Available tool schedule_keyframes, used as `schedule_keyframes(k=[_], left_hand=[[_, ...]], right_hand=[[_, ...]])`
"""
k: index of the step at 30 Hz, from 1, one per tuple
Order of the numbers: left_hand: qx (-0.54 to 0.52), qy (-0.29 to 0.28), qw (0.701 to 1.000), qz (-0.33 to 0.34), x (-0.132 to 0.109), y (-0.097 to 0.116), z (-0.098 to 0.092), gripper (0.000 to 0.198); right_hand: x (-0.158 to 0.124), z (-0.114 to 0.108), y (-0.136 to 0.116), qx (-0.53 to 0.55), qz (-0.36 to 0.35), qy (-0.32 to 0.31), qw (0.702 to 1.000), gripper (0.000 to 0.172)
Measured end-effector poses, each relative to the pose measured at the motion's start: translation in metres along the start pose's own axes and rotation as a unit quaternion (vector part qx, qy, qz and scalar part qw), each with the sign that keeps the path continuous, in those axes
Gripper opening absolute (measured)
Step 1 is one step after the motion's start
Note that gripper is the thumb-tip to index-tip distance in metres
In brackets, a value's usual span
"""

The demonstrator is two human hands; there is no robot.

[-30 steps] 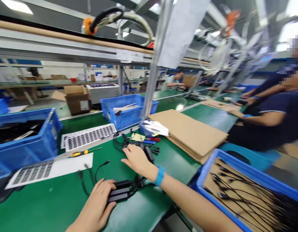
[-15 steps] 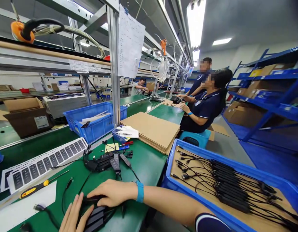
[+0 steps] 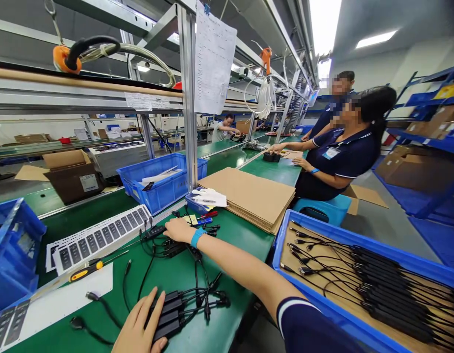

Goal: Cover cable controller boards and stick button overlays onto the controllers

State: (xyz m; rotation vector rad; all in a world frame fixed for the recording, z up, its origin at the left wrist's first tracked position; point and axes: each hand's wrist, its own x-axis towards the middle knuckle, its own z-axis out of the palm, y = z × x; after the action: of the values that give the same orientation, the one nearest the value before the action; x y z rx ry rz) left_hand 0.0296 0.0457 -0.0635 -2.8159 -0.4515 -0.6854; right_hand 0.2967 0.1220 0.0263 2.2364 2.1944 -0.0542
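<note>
My left hand lies at the bottom of the bench, fingers stretched and spread against a row of black cable adapters. Their black cables run right and left over the green bench top. Farther off, my right hand, with a blue wristband, reaches into a pile of black adapters. Its fingers are bent at one end of a black adapter; the fingertips are partly hidden. Left of the hands lie a yellow-and-black screwdriver and sheets of dark labels.
A blue bin of cabled adapters stands at the right. Stacked cardboard sheets lie beyond my right hand, near a blue crate. Another blue crate is at left. A co-worker sits at the bench farther along.
My right hand has moved from beside my left hand, forward to the adapter pile. The near row of adapters is now uncovered. The whole view has shifted, with things appearing farther right.
</note>
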Motion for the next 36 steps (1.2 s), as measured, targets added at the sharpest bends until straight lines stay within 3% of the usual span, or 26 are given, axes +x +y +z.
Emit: schedule_keyframes(k=[7, 10, 12, 15, 19, 22, 25, 29, 32, 36], left_hand=[[0.009, 0.012, 1.0, -0.005, 0.004, 0.008, -0.023, 0.072], [0.012, 0.004, 1.0, -0.004, 0.004, 0.011, -0.026, 0.071], [0.006, -0.01, 1.0, -0.009, 0.004, 0.011, -0.026, 0.071], [-0.013, -0.04, 0.999, -0.019, 0.002, 0.013, -0.027, 0.07], [-0.059, -0.096, 0.992, -0.051, 0.004, 0.018, -0.035, 0.068], [-0.094, -0.134, 0.984, -0.071, 0.006, 0.021, -0.042, 0.072], [-0.114, -0.143, 0.98, -0.084, 0.004, 0.023, -0.043, 0.075], [-0.109, -0.118, 0.981, -0.11, -0.001, 0.027, -0.038, 0.081], [-0.102, -0.112, 0.98, -0.127, -0.002, 0.027, -0.036, 0.089], [-0.106, -0.127, 0.978, -0.129, -0.001, 0.026, -0.038, 0.09]], right_hand=[[-0.015, -0.011, 0.017, -0.011, -0.022, -0.074, 0.997, 0.034], [-0.019, -0.015, 0.026, 0.004, -0.019, -0.075, 0.997, 0.033], [-0.022, -0.02, 0.031, 0.02, -0.01, -0.039, 0.999, 0.033], [-0.027, -0.038, 0.033, 0.057, 0.011, 0.076, 0.995, 0.033], [-0.034, -0.074, 0.027, 0.14, 0.021, 0.251, 0.958, 0.036], [-0.041, -0.085, 0.012, 0.211, -0.037, 0.286, 0.934, 0.037], [-0.059, -0.065, -0.013, 0.263, -0.1, 0.225, 0.933, 0.024], [-0.092, -0.01, -0.047, 0.311, -0.151, 0.095, 0.934, 0.007], [-0.114, 0.021, -0.056, 0.343, -0.169, 0.037, 0.923, 0.022], [-0.127, 0.033, -0.047, 0.36, -0.144, 0.015, 0.922, 0.035]])
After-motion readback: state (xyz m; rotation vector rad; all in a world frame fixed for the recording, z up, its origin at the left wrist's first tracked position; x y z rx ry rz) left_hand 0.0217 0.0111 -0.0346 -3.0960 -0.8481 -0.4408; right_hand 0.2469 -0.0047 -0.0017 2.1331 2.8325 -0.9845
